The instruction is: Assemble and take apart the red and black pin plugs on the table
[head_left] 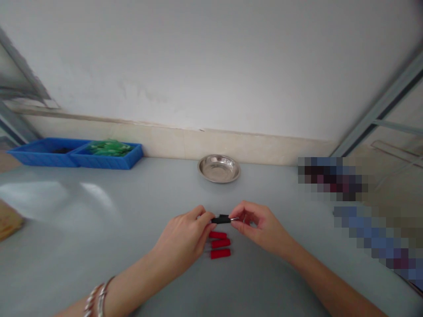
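My left hand (188,231) pinches the left end of a small black cylindrical piece (220,219) between thumb and fingers. At its other end, the fingertips of my right hand (257,222) close on a thin silvery metal part (234,218). The piece lies roughly level, just above the table. Three small red cylindrical pieces rest below it in a loose stack of rows: an upper one (218,235), a middle one (220,243) and a lower one (220,253). Thin metal ends show faintly on the lower red pieces. My left fingers partly hide the upper ones.
On the grey table (158,189), a round steel dish (219,169) stands by the wall. A blue divided tray (105,162) at the back left holds green plastic packets (110,148) and something dark. A yellowish object (9,220) shows at the left edge. Blurred patches cover the right side.
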The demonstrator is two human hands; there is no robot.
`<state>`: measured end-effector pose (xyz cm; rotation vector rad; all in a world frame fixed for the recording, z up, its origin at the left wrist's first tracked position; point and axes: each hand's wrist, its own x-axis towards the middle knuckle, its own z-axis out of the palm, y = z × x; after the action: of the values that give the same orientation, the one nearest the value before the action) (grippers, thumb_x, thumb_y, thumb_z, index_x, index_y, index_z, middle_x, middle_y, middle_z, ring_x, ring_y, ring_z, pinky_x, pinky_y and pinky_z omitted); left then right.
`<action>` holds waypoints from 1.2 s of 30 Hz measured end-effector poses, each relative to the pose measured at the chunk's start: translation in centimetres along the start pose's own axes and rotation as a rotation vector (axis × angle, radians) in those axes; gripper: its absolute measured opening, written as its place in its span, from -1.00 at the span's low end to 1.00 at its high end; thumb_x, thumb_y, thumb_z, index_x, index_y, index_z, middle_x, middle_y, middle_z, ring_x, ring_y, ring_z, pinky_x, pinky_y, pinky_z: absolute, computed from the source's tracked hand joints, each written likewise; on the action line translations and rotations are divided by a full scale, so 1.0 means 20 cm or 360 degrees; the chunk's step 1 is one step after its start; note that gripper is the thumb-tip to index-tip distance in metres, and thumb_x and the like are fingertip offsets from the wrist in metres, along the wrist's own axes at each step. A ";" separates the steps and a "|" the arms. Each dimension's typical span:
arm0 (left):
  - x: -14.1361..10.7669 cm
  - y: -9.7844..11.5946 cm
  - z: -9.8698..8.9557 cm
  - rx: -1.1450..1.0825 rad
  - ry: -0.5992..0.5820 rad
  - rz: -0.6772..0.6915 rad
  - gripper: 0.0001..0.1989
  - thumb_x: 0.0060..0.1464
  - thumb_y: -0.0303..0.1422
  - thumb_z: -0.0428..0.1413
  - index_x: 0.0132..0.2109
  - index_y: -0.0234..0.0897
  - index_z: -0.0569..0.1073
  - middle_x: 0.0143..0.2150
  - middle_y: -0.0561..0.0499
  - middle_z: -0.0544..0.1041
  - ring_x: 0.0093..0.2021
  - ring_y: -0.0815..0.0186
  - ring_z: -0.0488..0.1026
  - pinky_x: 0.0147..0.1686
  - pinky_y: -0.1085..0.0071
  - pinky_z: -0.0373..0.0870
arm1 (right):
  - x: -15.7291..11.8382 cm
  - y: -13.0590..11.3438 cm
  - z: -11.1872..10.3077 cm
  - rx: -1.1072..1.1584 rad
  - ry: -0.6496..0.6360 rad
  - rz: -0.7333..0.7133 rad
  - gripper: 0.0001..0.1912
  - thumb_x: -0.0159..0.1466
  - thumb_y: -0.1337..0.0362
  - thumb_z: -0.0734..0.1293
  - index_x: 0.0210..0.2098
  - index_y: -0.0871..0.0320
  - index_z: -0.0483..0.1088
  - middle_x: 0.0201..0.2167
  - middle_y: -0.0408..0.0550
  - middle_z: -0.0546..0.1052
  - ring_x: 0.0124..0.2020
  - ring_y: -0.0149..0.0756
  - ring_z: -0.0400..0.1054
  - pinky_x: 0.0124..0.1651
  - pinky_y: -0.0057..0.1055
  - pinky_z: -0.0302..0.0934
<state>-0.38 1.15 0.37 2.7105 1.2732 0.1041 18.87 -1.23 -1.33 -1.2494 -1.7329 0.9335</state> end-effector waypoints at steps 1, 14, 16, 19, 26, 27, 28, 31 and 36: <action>0.00 0.00 0.00 0.0003 -0.0002 0.0002 -0.76 0.24 -0.40 -0.18 -0.13 -0.26 0.37 -0.23 -0.04 0.43 -0.33 0.26 0.46 -0.35 0.39 0.36 | 0.00 0.00 0.00 0.0014 0.0003 0.0012 -0.93 0.13 0.34 0.26 -0.39 0.19 0.37 -0.50 -0.15 0.43 -0.53 -0.46 0.17 -0.45 -0.50 0.10; -0.01 0.00 0.00 -0.0049 -0.0021 0.0013 -0.74 0.24 -0.37 -0.19 -0.08 -0.25 0.37 -0.21 -0.05 0.42 -0.29 0.23 0.46 -0.30 0.35 0.38 | -0.01 0.02 0.00 0.0050 0.0025 0.0047 -0.90 0.17 0.27 0.27 -0.42 0.18 0.36 -0.52 -0.16 0.41 -0.51 -0.45 0.20 -0.43 -0.50 0.10; -0.01 0.00 0.00 -0.0068 -0.0020 0.0022 -0.73 0.25 -0.36 -0.19 -0.07 -0.25 0.37 -0.21 -0.06 0.41 -0.29 0.24 0.46 -0.30 0.35 0.38 | -0.01 0.02 0.00 0.0033 0.0022 0.0045 -0.88 0.19 0.25 0.26 -0.41 0.18 0.35 -0.52 -0.16 0.41 -0.50 -0.44 0.21 -0.43 -0.50 0.10; -0.01 0.00 0.00 -0.0070 -0.0013 0.0038 -0.72 0.25 -0.36 -0.20 -0.07 -0.25 0.37 -0.21 -0.05 0.41 -0.30 0.25 0.46 -0.31 0.37 0.37 | -0.02 0.03 0.00 0.0014 0.0012 0.0054 -0.87 0.20 0.24 0.24 -0.40 0.18 0.33 -0.52 -0.16 0.40 -0.48 -0.43 0.23 -0.42 -0.50 0.12; 0.00 0.00 0.00 -0.0070 -0.0005 0.0097 -0.73 0.24 -0.37 -0.19 -0.10 -0.26 0.38 -0.22 -0.04 0.42 -0.33 0.28 0.45 -0.34 0.41 0.35 | -0.02 0.02 0.01 -0.0037 -0.0004 0.0048 -0.92 0.20 0.28 0.23 -0.38 0.16 0.32 -0.53 -0.16 0.41 -0.51 -0.43 0.23 -0.45 -0.50 0.11; 0.00 0.00 0.00 -0.0065 0.0002 0.0094 -0.73 0.24 -0.37 -0.19 -0.10 -0.26 0.38 -0.22 -0.04 0.43 -0.33 0.28 0.45 -0.34 0.42 0.35 | -0.02 0.02 0.01 -0.0046 0.0011 0.0039 -0.92 0.19 0.29 0.24 -0.38 0.16 0.32 -0.52 -0.16 0.42 -0.50 -0.43 0.24 -0.45 -0.50 0.11; 0.00 0.00 0.00 -0.0060 0.0010 0.0089 -0.73 0.24 -0.38 -0.19 -0.09 -0.26 0.38 -0.22 -0.04 0.43 -0.32 0.28 0.45 -0.34 0.42 0.35 | -0.02 0.02 0.01 -0.0057 0.0030 0.0027 -0.92 0.19 0.29 0.25 -0.37 0.16 0.33 -0.52 -0.16 0.42 -0.50 -0.43 0.24 -0.44 -0.50 0.11; -0.01 0.00 0.00 -0.0054 0.0025 0.0082 -0.72 0.25 -0.37 -0.21 -0.09 -0.26 0.38 -0.22 -0.05 0.43 -0.32 0.28 0.45 -0.33 0.41 0.35 | -0.02 0.02 0.00 -0.0102 0.0064 -0.0006 -0.93 0.19 0.29 0.25 -0.37 0.16 0.33 -0.50 -0.16 0.43 -0.51 -0.44 0.24 -0.44 -0.50 0.11; -0.01 0.00 0.00 -0.0093 0.0021 0.0088 -0.72 0.25 -0.37 -0.21 -0.10 -0.26 0.37 -0.21 -0.05 0.42 -0.31 0.28 0.45 -0.32 0.41 0.35 | -0.03 0.01 -0.01 -0.0169 0.0103 -0.0036 -0.94 0.18 0.29 0.26 -0.35 0.16 0.32 -0.49 -0.16 0.44 -0.51 -0.44 0.25 -0.44 -0.50 0.13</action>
<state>-0.49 1.03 0.30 2.7001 1.1796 0.1627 19.20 -1.69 -1.53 -1.3111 -1.7614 0.7878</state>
